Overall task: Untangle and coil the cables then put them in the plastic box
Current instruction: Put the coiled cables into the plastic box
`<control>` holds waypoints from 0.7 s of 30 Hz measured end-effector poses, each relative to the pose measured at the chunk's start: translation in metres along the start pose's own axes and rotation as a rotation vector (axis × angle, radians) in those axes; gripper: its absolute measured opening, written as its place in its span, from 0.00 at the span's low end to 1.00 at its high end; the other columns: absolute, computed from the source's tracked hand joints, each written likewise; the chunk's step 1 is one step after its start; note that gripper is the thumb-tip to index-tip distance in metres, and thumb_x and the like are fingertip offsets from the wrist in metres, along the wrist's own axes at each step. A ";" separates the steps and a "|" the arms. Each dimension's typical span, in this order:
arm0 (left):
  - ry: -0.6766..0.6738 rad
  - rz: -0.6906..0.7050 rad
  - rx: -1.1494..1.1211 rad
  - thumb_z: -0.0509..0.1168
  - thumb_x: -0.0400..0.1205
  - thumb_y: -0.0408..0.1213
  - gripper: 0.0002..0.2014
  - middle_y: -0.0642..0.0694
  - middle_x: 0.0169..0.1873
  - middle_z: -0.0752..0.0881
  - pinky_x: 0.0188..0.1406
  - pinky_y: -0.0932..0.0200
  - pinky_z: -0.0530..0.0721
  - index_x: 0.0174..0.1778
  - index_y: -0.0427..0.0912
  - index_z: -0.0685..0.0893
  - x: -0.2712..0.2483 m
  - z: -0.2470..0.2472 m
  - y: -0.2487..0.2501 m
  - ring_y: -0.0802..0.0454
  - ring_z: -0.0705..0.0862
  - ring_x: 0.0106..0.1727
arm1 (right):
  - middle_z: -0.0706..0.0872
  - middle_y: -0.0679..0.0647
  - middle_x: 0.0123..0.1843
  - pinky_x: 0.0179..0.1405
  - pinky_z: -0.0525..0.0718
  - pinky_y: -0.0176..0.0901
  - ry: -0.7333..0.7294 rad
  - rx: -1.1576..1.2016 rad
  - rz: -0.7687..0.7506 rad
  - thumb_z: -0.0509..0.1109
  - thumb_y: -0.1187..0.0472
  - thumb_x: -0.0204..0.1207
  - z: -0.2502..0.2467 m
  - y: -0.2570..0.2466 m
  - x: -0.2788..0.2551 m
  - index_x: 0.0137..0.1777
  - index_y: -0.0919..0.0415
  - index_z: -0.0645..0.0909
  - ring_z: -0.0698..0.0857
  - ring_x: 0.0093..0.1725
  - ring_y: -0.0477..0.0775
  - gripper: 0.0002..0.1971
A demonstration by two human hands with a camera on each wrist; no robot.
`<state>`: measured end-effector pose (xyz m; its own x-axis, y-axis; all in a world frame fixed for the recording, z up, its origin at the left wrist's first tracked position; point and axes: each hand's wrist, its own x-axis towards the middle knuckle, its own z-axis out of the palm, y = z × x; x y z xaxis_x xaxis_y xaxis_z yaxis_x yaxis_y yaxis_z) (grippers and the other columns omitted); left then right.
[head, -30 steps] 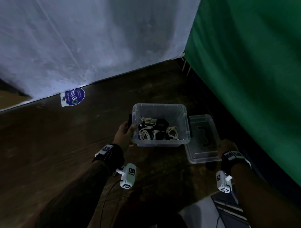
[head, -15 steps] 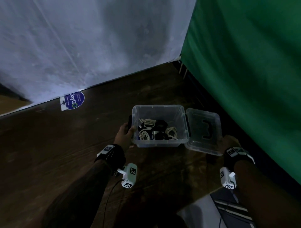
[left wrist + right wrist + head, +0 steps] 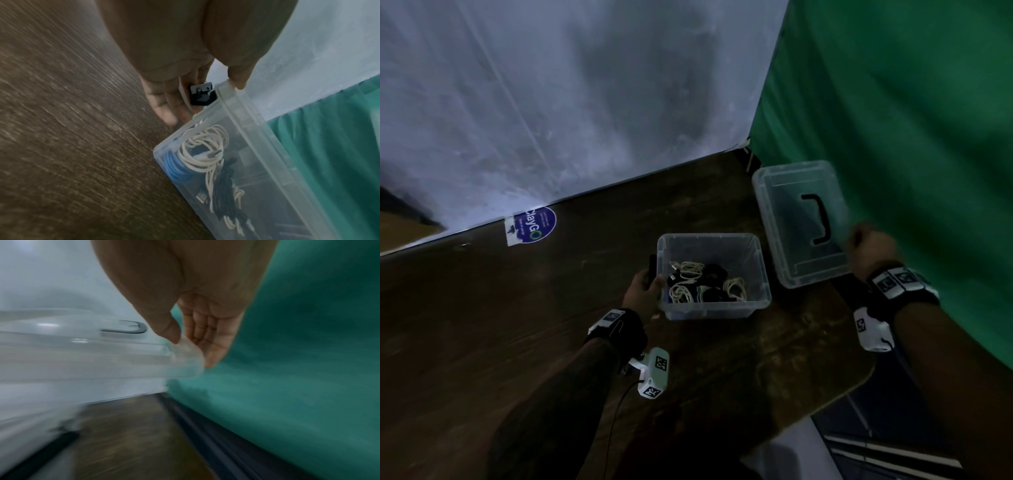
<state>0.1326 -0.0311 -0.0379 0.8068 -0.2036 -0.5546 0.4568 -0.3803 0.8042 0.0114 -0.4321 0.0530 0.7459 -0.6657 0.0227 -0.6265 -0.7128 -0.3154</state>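
A clear plastic box [image 3: 756, 270] stands on the dark wooden table [image 3: 500, 325]. Inside lie coiled white cables [image 3: 688, 274] and black cables [image 3: 714, 272]; the left wrist view also shows a blue coil [image 3: 174, 167] under a white coil [image 3: 203, 149]. My left hand [image 3: 650, 281] holds the box's left wall, thumb on the rim [image 3: 238, 81], fingers [image 3: 164, 112] against the outside by the black latch [image 3: 202, 95]. My right hand [image 3: 863, 241] pinches a corner of the clear lid [image 3: 791, 240], held tilted in the air to the right of and above the box. The lid [image 3: 82, 353] is blurred in the right wrist view.
A white sheet [image 3: 585, 102] hangs behind the table and a green curtain [image 3: 911, 137] closes the right side. A blue round sticker [image 3: 536, 224] lies at the table's back edge. The table's rounded front-right corner [image 3: 859, 380] is near my right forearm.
My right hand has lifted the lid off the table beside the box and carried it up and away to the right. My left hand has stayed on the box.
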 end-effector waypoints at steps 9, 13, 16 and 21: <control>-0.022 -0.137 -0.293 0.56 0.80 0.66 0.29 0.37 0.55 0.88 0.51 0.43 0.86 0.58 0.44 0.84 -0.005 -0.009 0.014 0.38 0.86 0.54 | 0.85 0.62 0.56 0.43 0.74 0.45 -0.296 -0.171 -0.564 0.59 0.61 0.84 0.049 -0.129 -0.011 0.59 0.63 0.81 0.82 0.53 0.63 0.11; -0.102 -0.140 -0.325 0.57 0.83 0.62 0.25 0.40 0.49 0.88 0.52 0.42 0.86 0.58 0.44 0.83 -0.008 -0.010 0.020 0.41 0.87 0.51 | 0.84 0.63 0.58 0.54 0.81 0.50 -0.347 -0.208 -0.609 0.60 0.65 0.82 0.070 -0.153 -0.007 0.60 0.64 0.82 0.81 0.57 0.64 0.12; -0.077 -0.107 -0.111 0.64 0.81 0.56 0.22 0.42 0.59 0.84 0.39 0.49 0.89 0.68 0.50 0.75 -0.007 -0.010 0.015 0.43 0.87 0.50 | 0.85 0.65 0.55 0.54 0.82 0.54 -0.303 -0.060 -0.593 0.64 0.68 0.79 0.083 -0.159 -0.007 0.56 0.65 0.84 0.83 0.54 0.66 0.11; -0.038 -0.104 -0.024 0.63 0.83 0.53 0.18 0.49 0.49 0.83 0.39 0.50 0.88 0.68 0.53 0.74 -0.010 -0.007 0.007 0.48 0.86 0.46 | 0.84 0.62 0.61 0.59 0.82 0.50 -0.114 0.336 -0.304 0.66 0.66 0.80 0.078 -0.144 -0.011 0.62 0.64 0.83 0.84 0.58 0.63 0.12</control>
<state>0.1303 -0.0255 -0.0246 0.7398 -0.1984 -0.6430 0.5468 -0.3796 0.7463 0.1111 -0.3042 0.0239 0.9162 -0.3957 0.0635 -0.2813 -0.7480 -0.6012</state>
